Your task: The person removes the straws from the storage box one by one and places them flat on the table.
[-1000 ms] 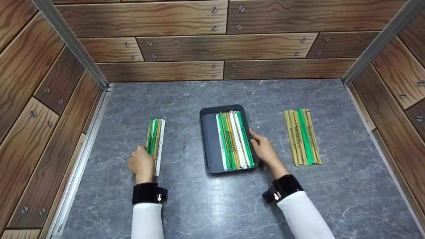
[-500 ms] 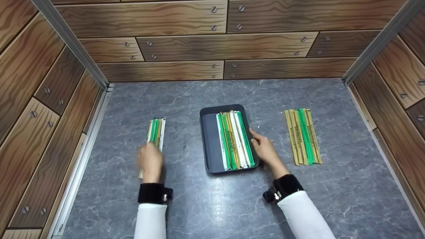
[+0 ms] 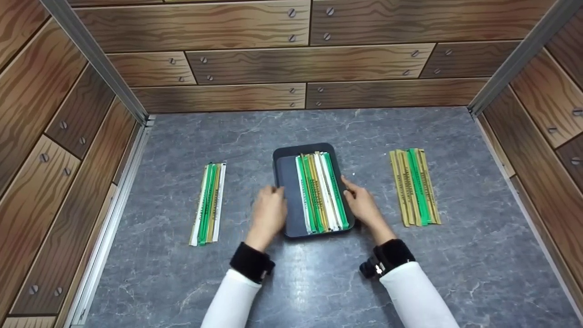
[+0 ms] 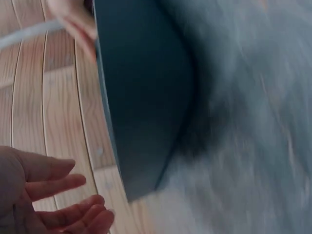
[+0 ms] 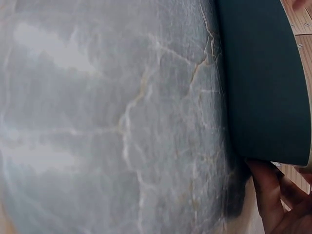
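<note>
In the head view a dark rectangular tray (image 3: 288, 196) holds a row of long thin wrapped sticks (image 3: 320, 191) in green, gold and white, filling its right part. My left hand (image 3: 269, 209) is at the tray's left edge; whether it touches is unclear. The left wrist view shows that hand (image 4: 53, 195) with loosely bent fingers, nothing between them, and the tray's dark outer wall (image 4: 141, 97) beside it. My right hand (image 3: 364, 207) rests its fairly straight fingers against the tray's right side. In the right wrist view, fingers (image 5: 265, 187) touch the tray wall (image 5: 265, 83) near a corner.
A bundle of similar wrapped sticks (image 3: 208, 205) lies on the grey marbled surface (image 3: 246, 291) at left. Another group, gold with green (image 3: 415, 187), lies at right. Wood-patterned walls (image 3: 255, 68) enclose the back and both sides.
My left hand has let go of the left bundle, which now lies slightly tilted, and moved right to the tray. The right hand and the tray have stayed in place.
</note>
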The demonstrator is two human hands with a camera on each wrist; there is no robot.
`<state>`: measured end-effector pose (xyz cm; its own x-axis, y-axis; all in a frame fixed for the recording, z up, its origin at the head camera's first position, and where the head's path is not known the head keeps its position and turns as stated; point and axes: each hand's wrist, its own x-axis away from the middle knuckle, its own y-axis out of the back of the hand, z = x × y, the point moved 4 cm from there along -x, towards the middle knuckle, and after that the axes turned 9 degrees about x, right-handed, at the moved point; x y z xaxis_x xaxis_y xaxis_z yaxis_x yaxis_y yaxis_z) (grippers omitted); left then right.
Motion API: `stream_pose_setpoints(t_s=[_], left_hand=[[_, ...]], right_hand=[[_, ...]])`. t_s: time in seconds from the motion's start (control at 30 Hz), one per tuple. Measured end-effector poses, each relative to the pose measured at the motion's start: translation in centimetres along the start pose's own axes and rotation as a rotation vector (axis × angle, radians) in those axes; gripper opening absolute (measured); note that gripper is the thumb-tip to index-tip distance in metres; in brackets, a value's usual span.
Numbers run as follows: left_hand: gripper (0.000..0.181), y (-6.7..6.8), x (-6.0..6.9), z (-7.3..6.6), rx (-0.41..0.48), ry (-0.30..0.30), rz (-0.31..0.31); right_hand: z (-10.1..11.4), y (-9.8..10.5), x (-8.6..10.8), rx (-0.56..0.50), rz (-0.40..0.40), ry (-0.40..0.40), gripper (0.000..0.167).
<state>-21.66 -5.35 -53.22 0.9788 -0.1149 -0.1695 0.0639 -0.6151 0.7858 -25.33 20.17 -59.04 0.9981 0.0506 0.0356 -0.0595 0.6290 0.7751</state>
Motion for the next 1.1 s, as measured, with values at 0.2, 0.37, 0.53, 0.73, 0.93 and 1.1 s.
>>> stream_pose_setpoints(t_s=[0.2, 0.37, 0.53, 0.73, 0.93, 1.1], left_hand=[[0.033, -3.3, -0.2, -2.2, 0.012, -0.138, 0.091], [0.033, -5.4, -0.4, -3.0, -0.021, -0.138, 0.177], [0.028, -6.5, -0.8, -3.2, -0.074, -0.131, 0.22], [0.018, -7.1, -1.2, -2.9, -0.099, -0.117, 0.222], [0.011, -7.2, -1.2, -2.3, -0.112, -0.111, 0.197], [0.009, -7.0, -1.1, -2.0, -0.095, -0.09, 0.181]], right_hand=[[0.1, 0.0, 0.1, 0.005, 0.03, -0.024, 0.047], [0.0, 0.1, 0.1, 0.003, 0.031, -0.03, 0.047], [0.0, 0.0, 0.0, 0.003, 0.02, -0.024, 0.047], [0.1, 0.0, 0.0, -0.005, 0.004, -0.003, 0.047], [0.1, 0.0, 0.0, -0.008, 0.002, -0.001, 0.047], [0.0, 0.0, 0.0, -0.013, 0.022, -0.016, 0.047]])
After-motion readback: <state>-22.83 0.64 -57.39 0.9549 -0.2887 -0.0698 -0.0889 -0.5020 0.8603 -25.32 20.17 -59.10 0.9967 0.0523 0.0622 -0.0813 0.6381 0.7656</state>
